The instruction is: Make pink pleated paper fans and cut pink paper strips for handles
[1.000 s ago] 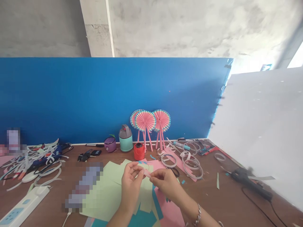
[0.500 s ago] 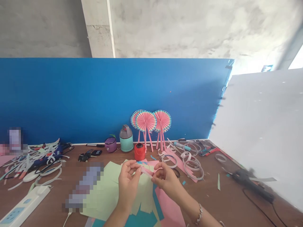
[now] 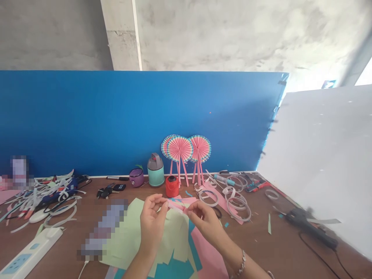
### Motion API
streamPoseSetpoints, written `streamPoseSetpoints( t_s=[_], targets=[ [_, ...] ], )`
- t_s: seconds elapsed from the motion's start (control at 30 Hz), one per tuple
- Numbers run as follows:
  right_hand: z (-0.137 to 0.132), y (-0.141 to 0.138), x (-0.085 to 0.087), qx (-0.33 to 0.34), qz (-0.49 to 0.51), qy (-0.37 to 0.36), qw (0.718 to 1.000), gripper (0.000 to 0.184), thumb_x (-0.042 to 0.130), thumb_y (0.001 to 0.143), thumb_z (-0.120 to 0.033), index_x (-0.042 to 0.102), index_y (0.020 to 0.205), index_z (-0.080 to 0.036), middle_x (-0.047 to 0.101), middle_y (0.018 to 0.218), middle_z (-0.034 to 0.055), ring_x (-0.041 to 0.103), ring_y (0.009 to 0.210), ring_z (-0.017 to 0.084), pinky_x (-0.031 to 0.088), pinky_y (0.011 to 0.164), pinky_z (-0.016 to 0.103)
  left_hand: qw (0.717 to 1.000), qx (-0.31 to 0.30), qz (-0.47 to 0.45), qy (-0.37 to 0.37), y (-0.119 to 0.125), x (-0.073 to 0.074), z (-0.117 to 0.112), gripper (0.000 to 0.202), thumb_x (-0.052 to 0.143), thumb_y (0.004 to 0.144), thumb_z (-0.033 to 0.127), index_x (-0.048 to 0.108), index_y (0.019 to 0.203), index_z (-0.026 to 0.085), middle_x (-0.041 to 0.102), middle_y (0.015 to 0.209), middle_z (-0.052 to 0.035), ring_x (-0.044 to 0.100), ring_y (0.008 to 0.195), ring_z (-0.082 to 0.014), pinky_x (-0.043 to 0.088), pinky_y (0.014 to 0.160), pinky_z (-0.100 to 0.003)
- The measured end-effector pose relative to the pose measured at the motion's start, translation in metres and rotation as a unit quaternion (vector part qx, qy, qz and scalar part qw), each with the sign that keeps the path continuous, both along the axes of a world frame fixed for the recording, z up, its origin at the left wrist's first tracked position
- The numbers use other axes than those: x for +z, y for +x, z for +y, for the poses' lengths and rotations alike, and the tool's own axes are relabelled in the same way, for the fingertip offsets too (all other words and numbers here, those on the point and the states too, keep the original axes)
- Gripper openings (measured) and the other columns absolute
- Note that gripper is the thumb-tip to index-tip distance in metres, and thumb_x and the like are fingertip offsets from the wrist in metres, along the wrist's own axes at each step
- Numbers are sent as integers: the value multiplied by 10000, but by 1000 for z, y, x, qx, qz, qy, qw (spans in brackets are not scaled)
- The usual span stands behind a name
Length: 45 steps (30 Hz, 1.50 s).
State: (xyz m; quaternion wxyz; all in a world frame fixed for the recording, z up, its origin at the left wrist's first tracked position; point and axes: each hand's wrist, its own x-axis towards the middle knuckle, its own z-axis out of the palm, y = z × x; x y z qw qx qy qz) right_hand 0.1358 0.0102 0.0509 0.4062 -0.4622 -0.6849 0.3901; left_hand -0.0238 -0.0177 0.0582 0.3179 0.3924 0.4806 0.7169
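A narrow strip of pink paper [image 3: 176, 207] is stretched between my two hands, above the sheets on the table. My left hand [image 3: 152, 219] pinches its left end between thumb and fingers. At the other end, my right hand [image 3: 205, 219] grips it with the thumb and forefinger. Below lie pale green sheets [image 3: 123, 236], teal paper [image 3: 171, 268] and pink paper [image 3: 207, 252], partly covered by my hands and forearms. Just beyond my hands stands a red container [image 3: 172, 187] with a dark top.
Pink folded-paper fans [image 3: 179, 149] lean at the blue partition [image 3: 87, 124]. Beside them are a teal-and-grey container [image 3: 156, 172] and a purple pot [image 3: 136, 178]. Tape rolls [image 3: 238, 209] lie right, near a black glue gun [image 3: 309, 226]. A power strip [image 3: 31, 252] and tangled strips [image 3: 43, 197] are left.
My left hand has shifted a little to the left, and the gap between my hands is wider. More of the pink strip shows between them. My right hand has barely moved.
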Motion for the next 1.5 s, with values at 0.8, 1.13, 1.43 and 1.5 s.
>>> streamPoseSetpoints(
  t_s=[0.8, 1.13, 1.43, 1.5],
  targets=[
    [-4, -2, 2, 48, -30, -35, 998, 275, 607, 736, -443, 670, 679, -182, 670, 746, 17, 596, 812, 214, 437, 772, 289, 989, -126, 73, -21, 12, -8, -8, 219, 621, 738, 302, 541, 921, 211, 611, 807, -26, 610, 781, -176, 488, 704, -275],
    [0, 7, 3, 164, 3, -89, 982, 240, 550, 792, -349, 716, 812, -175, 713, 837, 36, 610, 823, 198, 431, 790, 290, 991, -110, -28, -68, 3, -1, 2, 326, 672, 660, 293, 501, 919, 193, 620, 711, 12, 629, 711, -170, 514, 671, -305],
    [4, 3, -8, 181, 133, -193, 955, 248, 635, 718, -292, 715, 900, -144, 718, 787, 57, 612, 802, 193, 410, 841, 319, 971, -165, -126, -115, 9, 5, 0, 449, 688, 668, 394, 498, 1010, 173, 691, 866, -80, 646, 826, -211, 489, 808, -398],
    [4, 3, -7, 176, 148, -199, 953, 250, 641, 705, -273, 720, 906, -145, 720, 775, 54, 610, 805, 192, 405, 851, 319, 968, -183, -110, -128, 10, 5, -1, 495, 690, 661, 422, 499, 1047, 177, 699, 897, -89, 643, 854, -215, 478, 823, -387]
  ],
)
